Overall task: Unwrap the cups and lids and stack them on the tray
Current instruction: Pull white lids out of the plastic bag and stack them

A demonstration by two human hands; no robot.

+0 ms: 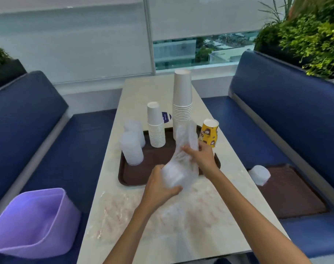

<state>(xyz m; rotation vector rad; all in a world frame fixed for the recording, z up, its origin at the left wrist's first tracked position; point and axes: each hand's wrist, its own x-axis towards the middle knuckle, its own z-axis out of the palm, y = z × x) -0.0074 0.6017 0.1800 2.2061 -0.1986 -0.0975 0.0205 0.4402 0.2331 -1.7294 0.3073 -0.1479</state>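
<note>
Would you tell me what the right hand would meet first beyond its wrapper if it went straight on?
Past the wrapper, likely the short stack of white cups on the tray: the right hand points toward it, though depth is unclear.

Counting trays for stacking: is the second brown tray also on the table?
No: the second tray lies on the blue bench right of the table.
</note>
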